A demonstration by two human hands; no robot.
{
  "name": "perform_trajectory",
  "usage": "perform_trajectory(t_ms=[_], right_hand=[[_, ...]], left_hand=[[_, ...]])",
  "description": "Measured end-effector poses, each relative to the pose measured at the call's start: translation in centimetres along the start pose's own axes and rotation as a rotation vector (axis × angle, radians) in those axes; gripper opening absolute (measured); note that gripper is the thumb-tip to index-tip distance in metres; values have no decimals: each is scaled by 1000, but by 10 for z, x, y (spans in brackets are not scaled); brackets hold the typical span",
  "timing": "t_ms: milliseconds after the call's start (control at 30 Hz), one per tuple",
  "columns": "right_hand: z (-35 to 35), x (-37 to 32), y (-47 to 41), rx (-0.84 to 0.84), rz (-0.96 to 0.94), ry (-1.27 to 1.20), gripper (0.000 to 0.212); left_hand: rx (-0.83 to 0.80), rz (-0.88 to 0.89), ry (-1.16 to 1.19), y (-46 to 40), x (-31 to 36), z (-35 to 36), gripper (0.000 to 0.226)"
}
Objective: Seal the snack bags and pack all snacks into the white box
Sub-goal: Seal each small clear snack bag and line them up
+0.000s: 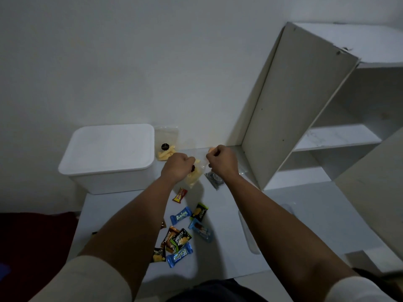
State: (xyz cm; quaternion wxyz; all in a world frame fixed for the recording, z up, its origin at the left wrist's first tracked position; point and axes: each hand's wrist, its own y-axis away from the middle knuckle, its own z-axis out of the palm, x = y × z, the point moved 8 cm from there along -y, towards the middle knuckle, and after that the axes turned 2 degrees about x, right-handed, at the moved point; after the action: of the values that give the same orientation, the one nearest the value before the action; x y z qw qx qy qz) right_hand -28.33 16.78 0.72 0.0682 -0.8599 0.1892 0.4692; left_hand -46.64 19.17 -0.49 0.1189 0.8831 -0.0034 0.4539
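Landmark: white box point(109, 158), lid on, at the far left of the white table point(229, 247), against the wall.

Nearest the viewer, right of and well in front of the box: a loose cluster of small wrapped snacks. Blue "Kelpa" wrapper point(180, 255) at the near edge; a black wrapper with yellow picture point(158, 254) to its left; brown Nextar wrapper point(169, 238) and green-and-black Nextar wrapper point(181, 237) overlapping just beyond; pale blue wrapper point(201, 231) to their right. Farther on, a second blue Kelpa wrapper point(181, 215) beside a black-and-green Nextar wrapper point(199, 211). Red-and-yellow wrapper point(179, 195) lies alone, closer to the box.

Clear snack bag point(194, 176) of pale yellow sticks, dark round sticker on its face (partly hidden by the hand), held up just right of the box.

Left hand point(177, 167): curled closed, fingers pinched on the bag's top edge. Right hand point(221, 160): likewise curled, pinching the same edge at its other end. Both forearms extended, bare, pale sleeves at the elbows.

Grey-patterned clear bag point(214, 178) on the table under the right wrist.

Second clear bag of yellow sticks point(166, 146) stands touching the box's right side, against the wall.
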Motion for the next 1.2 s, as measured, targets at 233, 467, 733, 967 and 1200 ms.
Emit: perform_trajectory(t_ms=[233,467,733,967,1200], right_hand=[[0,-15,1,-98,-63,-32,13],[-5,-34,5,-355,9,-211,7],[-17,-36,4,-424,-4,-235,29],[-16,-35,1,-404,-4,-198,22],[-17,-36,3,-454,-1,-211,15]], left_hand=[[39,13,29,16,14,-7,30],[91,134,185,10,26,-22,19],[90,185,273,13,35,-23,24],[46,131,352,9,37,-17,25],[10,159,361,14,47,-18,24]])
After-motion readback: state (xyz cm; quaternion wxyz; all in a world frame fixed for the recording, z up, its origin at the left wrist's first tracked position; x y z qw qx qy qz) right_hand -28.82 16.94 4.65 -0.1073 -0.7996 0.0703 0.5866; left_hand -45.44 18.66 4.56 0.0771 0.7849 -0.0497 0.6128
